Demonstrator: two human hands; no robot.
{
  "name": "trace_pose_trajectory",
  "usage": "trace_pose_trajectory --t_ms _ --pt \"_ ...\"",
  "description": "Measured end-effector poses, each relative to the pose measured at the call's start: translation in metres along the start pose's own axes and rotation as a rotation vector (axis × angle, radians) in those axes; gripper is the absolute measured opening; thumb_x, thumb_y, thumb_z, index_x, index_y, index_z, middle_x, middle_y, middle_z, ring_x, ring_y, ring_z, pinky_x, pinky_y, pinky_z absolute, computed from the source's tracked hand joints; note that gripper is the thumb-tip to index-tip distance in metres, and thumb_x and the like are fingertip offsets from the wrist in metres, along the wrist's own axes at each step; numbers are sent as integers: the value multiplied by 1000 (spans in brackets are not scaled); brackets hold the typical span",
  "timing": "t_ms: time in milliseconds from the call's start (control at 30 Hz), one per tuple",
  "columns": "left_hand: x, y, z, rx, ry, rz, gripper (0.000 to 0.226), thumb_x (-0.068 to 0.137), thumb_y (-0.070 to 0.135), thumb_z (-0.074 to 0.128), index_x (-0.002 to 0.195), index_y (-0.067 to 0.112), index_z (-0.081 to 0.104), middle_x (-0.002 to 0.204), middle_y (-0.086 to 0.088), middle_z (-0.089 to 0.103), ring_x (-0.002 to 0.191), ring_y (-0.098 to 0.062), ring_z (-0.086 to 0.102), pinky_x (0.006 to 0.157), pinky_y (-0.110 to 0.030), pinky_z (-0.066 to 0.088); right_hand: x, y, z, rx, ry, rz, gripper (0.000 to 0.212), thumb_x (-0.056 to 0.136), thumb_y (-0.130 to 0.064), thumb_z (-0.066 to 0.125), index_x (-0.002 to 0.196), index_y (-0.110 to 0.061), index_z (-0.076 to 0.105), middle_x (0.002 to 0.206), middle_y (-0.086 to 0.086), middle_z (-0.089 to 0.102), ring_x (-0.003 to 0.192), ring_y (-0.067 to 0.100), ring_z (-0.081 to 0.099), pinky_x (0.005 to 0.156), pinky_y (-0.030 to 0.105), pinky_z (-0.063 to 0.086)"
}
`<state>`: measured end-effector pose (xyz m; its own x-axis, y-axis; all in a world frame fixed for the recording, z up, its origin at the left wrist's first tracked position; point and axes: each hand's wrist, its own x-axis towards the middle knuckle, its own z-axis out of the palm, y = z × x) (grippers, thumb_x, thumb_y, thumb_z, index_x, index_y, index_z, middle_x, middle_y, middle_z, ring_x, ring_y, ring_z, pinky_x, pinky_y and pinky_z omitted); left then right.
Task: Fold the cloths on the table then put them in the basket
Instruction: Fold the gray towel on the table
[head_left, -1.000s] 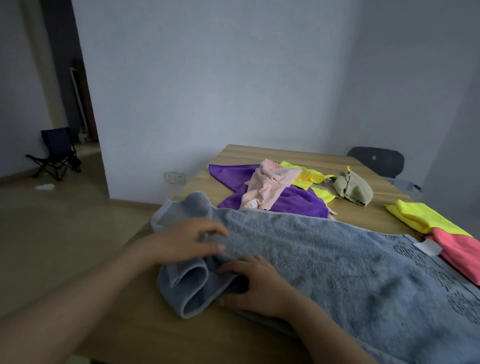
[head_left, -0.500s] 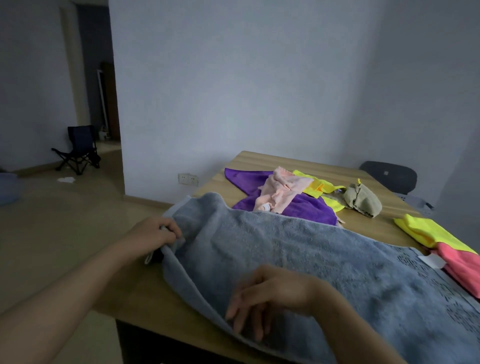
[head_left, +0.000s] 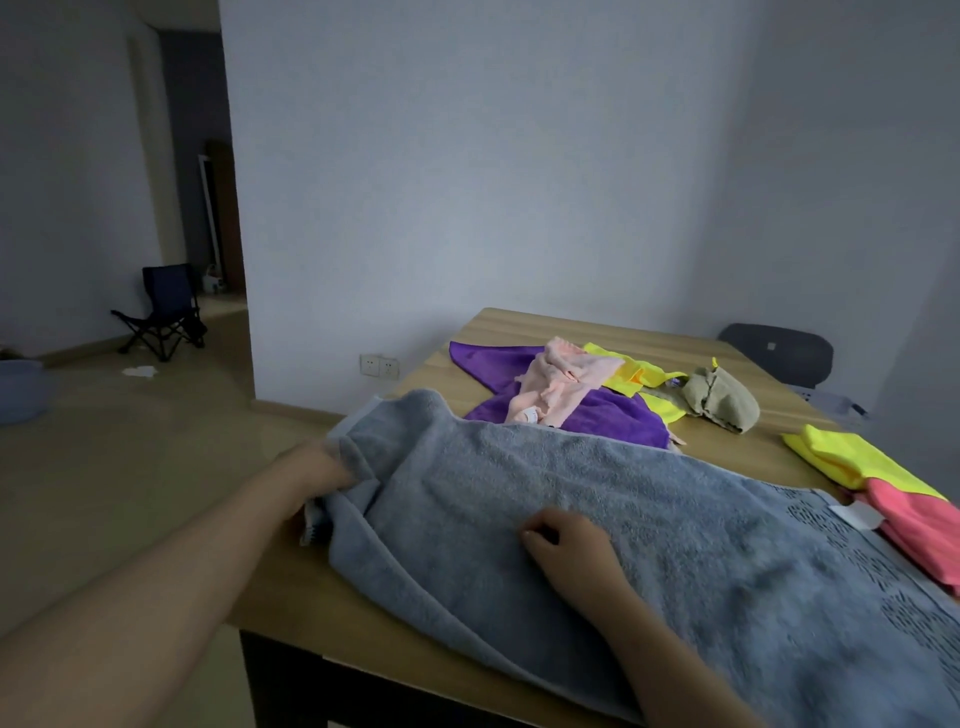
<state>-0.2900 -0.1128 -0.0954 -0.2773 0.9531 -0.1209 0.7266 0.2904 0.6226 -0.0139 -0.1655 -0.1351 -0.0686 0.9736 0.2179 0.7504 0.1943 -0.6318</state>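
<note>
A large grey towel (head_left: 623, 519) lies spread across the near part of the wooden table (head_left: 748, 441). My left hand (head_left: 317, 467) grips the towel's bunched left end at the table's left edge, its fingers partly hidden in the folds. My right hand (head_left: 566, 540) rests on the middle of the towel with its fingers curled; whether they pinch the fabric is not visible. Behind lie a purple cloth (head_left: 613, 415), a pink cloth (head_left: 561, 379), a yellow cloth (head_left: 634, 371) and an olive cloth (head_left: 722, 397). A pale basket (head_left: 836, 404) shows past the far right edge.
A folded yellow cloth (head_left: 852, 457) and a coral cloth (head_left: 919, 519) lie at the table's right. A dark chair (head_left: 779, 353) stands behind the table. On the floor to the left are a folding chair (head_left: 166, 312) and a blue basin (head_left: 21, 389).
My left hand moved from on top of the towel to its left end and pulled that end out. My right hand lifted, then settled further right on the towel. The rolled fold is gone.
</note>
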Motion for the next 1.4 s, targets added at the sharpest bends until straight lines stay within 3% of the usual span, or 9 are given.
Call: trace_pose_trajectory --t_ms 233,467,600,700,767,933,1000,1200,1400 --pt "3 12 11 -128 -155 84 36 83 -7 54 106 20 60 106 -5 42 90 -19 44 80 -26 38 0 3 2 -13 13 -43 13 87 -18 56 86 -18 69 76 -12 58 72 4 50 60 16 33" --pt "-3 33 14 -199 84 221 36 80 -3 56 104 23 55 105 -5 52 91 -22 51 78 -30 46 5 4 -1 243 17 64 15 88 -15 58 99 -22 65 84 -12 61 78 4 55 62 2 36" --pt "-16 70 11 14 194 388 39 84 4 46 117 24 54 121 -7 56 107 -29 54 91 -40 48 2 2 -21 598 112 196 23 88 -9 58 109 -18 60 93 1 66 76 14 60 73 27 48" --pt "-38 115 20 -46 200 501 37 88 10 46 122 24 53 128 -4 57 116 -26 52 98 -37 43 -3 7 -46 744 156 240 21 89 -8 56 105 -22 58 96 7 66 72 16 60 62 25 49" --pt "-58 145 34 -182 95 592 37 86 7 51 118 25 55 126 -2 58 112 -19 54 96 -34 45 -6 16 -66 810 215 266 22 89 -8 55 105 -24 55 94 7 66 70 16 60 59 25 48" --pt "-89 181 82 -278 -721 679 61 85 9 65 131 39 39 133 5 43 117 -15 50 77 -19 50 -12 49 -104 935 330 403 14 93 -11 48 105 -17 55 89 10 63 69 22 59 59 30 47" --pt "-86 181 101 -348 -742 661 37 89 18 61 117 38 47 119 10 48 105 -7 55 72 -17 51 -14 62 -110 890 334 455 13 95 -14 47 106 -13 55 87 10 61 67 23 58 58 32 47" --pt "-51 140 130 -119 9 674 19 89 13 55 92 29 65 100 7 66 92 -11 60 87 -30 49 -10 74 -98 342 208 370 31 85 -23 60 115 -19 57 91 -9 59 91 17 58 82 32 45" --pt "-40 111 139 405 -179 658 65 74 61 58 132 37 39 140 13 38 131 -15 35 107 -44 30 -2 68 -84 -195 -28 291 61 76 -36 63 132 -26 40 126 2 55 118 24 50 94 34 43"
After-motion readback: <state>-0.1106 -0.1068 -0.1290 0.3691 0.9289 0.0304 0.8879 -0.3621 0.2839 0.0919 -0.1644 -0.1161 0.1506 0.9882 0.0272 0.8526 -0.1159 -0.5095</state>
